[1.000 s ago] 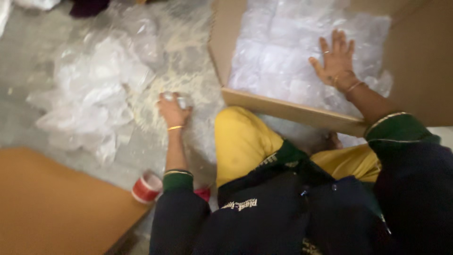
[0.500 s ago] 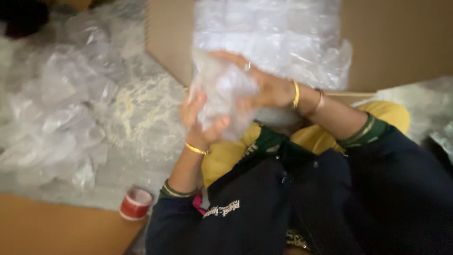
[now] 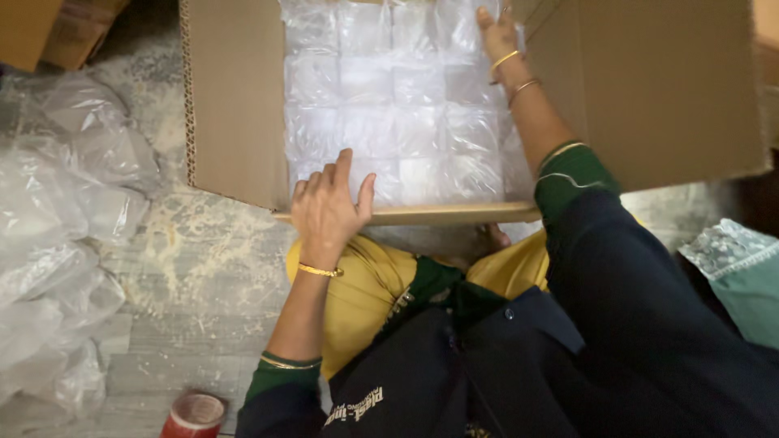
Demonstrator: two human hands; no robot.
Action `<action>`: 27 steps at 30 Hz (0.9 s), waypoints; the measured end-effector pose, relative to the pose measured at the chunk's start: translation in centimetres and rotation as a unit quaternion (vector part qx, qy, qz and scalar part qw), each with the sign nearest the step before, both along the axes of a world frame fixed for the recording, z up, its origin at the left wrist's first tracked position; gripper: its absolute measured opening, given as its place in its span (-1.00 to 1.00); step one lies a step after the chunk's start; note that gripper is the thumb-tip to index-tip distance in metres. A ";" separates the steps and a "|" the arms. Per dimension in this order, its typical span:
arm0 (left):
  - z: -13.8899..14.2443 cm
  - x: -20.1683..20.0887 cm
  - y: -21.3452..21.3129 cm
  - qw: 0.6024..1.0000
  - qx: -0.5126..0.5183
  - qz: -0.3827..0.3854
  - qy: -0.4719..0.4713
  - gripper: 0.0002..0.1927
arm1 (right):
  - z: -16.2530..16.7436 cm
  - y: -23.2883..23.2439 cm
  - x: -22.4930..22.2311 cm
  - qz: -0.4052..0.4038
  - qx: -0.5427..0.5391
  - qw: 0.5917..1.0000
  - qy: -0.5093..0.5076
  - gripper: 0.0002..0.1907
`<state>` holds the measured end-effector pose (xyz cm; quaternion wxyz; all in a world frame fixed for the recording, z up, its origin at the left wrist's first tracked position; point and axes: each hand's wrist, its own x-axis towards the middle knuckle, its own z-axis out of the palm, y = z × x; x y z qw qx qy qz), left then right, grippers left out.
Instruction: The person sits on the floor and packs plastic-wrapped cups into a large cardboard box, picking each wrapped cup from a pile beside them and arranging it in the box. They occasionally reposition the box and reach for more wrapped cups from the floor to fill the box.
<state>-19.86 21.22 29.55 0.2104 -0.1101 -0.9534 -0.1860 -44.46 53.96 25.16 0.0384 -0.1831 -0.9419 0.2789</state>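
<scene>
open cardboard box (image 3: 235, 105) on the floor (image 3: 195, 268), packed with rows of clear bagged packets (image 3: 398, 113). left hand (image 3: 329, 211) spread flat over the box's near edge, fingertips on the packets, gripping nothing. right hand (image 3: 497, 36) deep at the box's far right, fingers partly hidden, grip unclear; red tape roll (image 3: 193, 415) well short of the box.

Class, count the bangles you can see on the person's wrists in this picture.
3: one gold bangle on the left wrist, and two bangles on the right wrist, over the cardboard box. Sleeves may hide others.
</scene>
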 end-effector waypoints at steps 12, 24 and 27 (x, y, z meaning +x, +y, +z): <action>-0.9 -0.7 1.7 0.992 0.038 0.053 0.109 -0.76 | -4.3 -2.6 -1.0 0.214 0.186 0.959 0.002 0.15; -1.2 0.5 1.4 0.937 0.149 -0.139 0.283 -0.86 | -4.1 -5.5 -0.7 0.227 0.216 0.947 -0.075 -0.05; -2.7 2.2 -2.9 0.894 0.169 -0.193 0.368 -0.89 | -4.6 -5.1 -0.9 0.229 0.201 0.950 -0.064 -0.05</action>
